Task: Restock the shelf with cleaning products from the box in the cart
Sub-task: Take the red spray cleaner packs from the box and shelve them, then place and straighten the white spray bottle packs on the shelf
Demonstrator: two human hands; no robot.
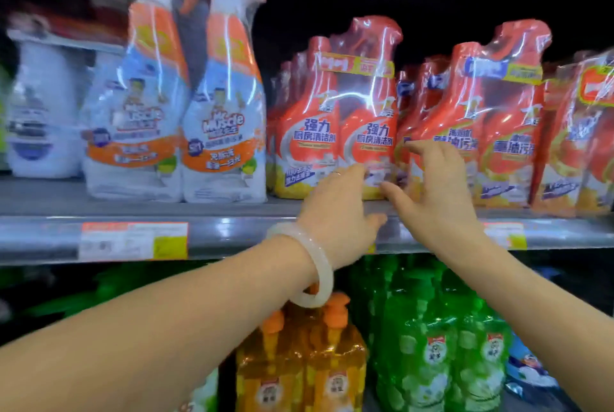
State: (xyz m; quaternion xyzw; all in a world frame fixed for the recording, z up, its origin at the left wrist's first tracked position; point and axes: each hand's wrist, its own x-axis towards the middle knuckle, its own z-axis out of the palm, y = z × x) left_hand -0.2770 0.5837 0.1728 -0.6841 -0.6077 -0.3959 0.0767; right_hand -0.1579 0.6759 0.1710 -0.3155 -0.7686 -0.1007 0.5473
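Note:
A shrink-wrapped twin pack of red spray-cleaner bottles [345, 112] stands at the front of the grey shelf [232, 232], in the middle of the view. My left hand [339, 215], with a pale bangle on the wrist, reaches to the pack's lower edge with straight fingers touching the wrap. My right hand [432, 185] is spread open at the pack's lower right side, fingers and thumb apart, holding nothing. More red packs [498, 119] stand to the right of it. The box and the cart are out of view.
White and orange twin packs [186, 106] stand to the left, with a white bottle [40, 112] beyond them. On the shelf below are orange pump bottles [299, 365] and green bottles [432, 345]. Price labels [133, 240] line the shelf edge.

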